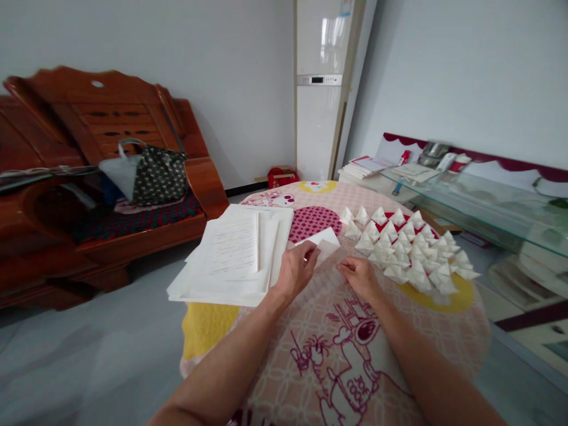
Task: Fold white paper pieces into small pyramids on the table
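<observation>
My left hand pinches a white sheet of paper between thumb and fingers, just above the round table. The sheet looks folded, with one part lying over another. To its right, my right hand is closed, its thumb and fingertips pressed together near the sheet's lower right edge. Whether anything sits in that pinch is too small to tell. Folded white paper shapes with pointed tips stand in rows beyond my right hand. A stack of white paper sheets lies left of my left hand, the top one bearing printed lines.
A patterned pink cloth covers the table. On the right stands a glass-topped cabinet with books, tins and a cup. A wooden sofa with a handbag is at left. A tall white air conditioner fills the corner.
</observation>
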Available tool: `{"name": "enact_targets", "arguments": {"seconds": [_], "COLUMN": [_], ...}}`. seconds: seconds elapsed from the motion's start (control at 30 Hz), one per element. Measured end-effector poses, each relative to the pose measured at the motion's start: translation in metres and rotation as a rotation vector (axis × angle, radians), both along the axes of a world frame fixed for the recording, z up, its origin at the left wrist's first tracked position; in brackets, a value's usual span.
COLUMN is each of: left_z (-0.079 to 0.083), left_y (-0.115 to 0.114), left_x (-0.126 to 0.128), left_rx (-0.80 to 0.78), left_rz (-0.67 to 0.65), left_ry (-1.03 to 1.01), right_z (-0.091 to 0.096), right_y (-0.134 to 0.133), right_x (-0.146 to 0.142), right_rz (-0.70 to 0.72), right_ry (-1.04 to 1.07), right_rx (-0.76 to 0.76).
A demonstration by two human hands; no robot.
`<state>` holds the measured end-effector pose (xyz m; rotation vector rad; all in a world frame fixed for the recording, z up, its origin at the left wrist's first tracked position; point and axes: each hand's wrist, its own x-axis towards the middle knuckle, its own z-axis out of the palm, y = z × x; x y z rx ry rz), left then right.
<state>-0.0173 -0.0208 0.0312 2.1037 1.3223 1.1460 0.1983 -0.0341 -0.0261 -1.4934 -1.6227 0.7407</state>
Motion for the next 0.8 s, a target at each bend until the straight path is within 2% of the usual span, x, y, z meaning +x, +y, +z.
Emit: {"name": "enact_targets", "arguments": {"seconds": [0.1, 0.2, 0.33, 0.43, 0.6, 0.7, 0.8], "left_z": [0.001, -0.004, -0.013, -0.015, -0.013, -0.009, -0.006], "left_y": [-0.002, 0.008, 0.021, 0.021, 0.015, 0.011, 0.007], "left_x": [0.003, -0.004, -0.01, -0.008, 0.001, 0.006, 0.008], "left_rx": [-0.056, -0.107, -0.148, -0.173, -0.28, -0.345, -0.393], "left_rz": [0.04, 0.051, 0.152, 0.18, 0.103, 0.027, -0.055], "left_ry": [-0.249, -0.477, -0.658, -0.753, -0.886, -0.928, -0.912], "right_z": [0.001, 0.003, 0.007, 0.012, 0.013, 0.011, 0.012], "right_y": [-0.001, -0.001, -0.004, -0.01, -0.02, -0.022, -0.021], "right_x": [0.0, -0.001, -0.005, -0.014, -0.039, -0.046, -0.042], "right_rz": [-0.005, -0.008, 0.012, 0.019, 0.094, 0.049, -0.014], "right_ry": [-0.034, -0.048, -0.055, -0.067, -0.19, -0.244, -0.237], "right_rx": [0.034, 0.057, 0.119, 0.219, 0.426, 0.496, 0.531]}}
